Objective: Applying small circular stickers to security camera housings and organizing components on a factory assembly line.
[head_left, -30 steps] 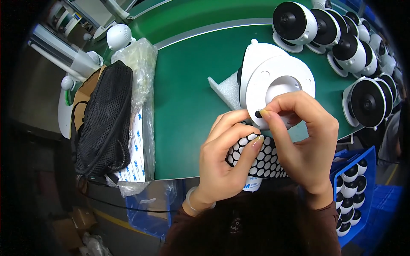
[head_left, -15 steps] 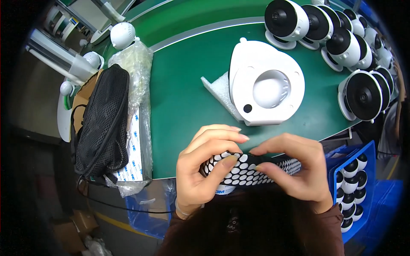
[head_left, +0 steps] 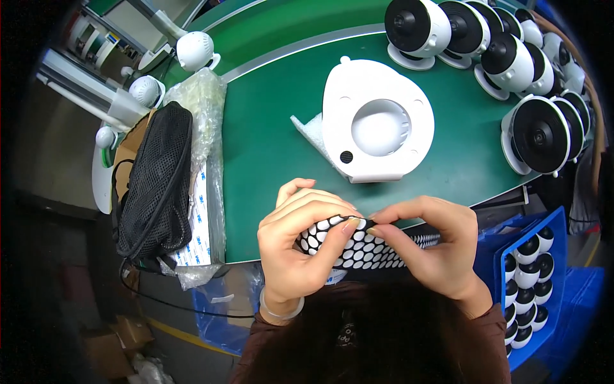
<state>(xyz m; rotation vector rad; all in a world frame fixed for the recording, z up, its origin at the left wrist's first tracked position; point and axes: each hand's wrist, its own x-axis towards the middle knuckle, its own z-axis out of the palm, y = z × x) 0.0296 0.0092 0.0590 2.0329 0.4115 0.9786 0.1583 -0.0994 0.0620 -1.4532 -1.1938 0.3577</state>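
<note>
Low in front of me is a roll of white round stickers (head_left: 366, 254) on a black band, its dotted face curving between my hands. My left hand (head_left: 296, 246) wraps its left end, thumb on the dots and fingers behind. At the top edge of the roll, my right hand (head_left: 435, 243) pinches with thumb and index fingertip; what lies between those tips is too small to make out. Beyond my hands a white plastic housing (head_left: 419, 121) with a round opening leans on a piece of white foam (head_left: 311, 131) on the green table (head_left: 265, 153).
Black-and-white round cameras (head_left: 540, 134) stand in rows at the far right. A blue crate (head_left: 555, 256) holding several black-and-white balls sits at the lower right. On the left lie a black mesh bag (head_left: 155, 185) and bubble wrap (head_left: 208, 102).
My right thumb and index finger have closed together at the roll's top edge and come nearer my left thumb. The housing and table appear shifted slightly left in view.
</note>
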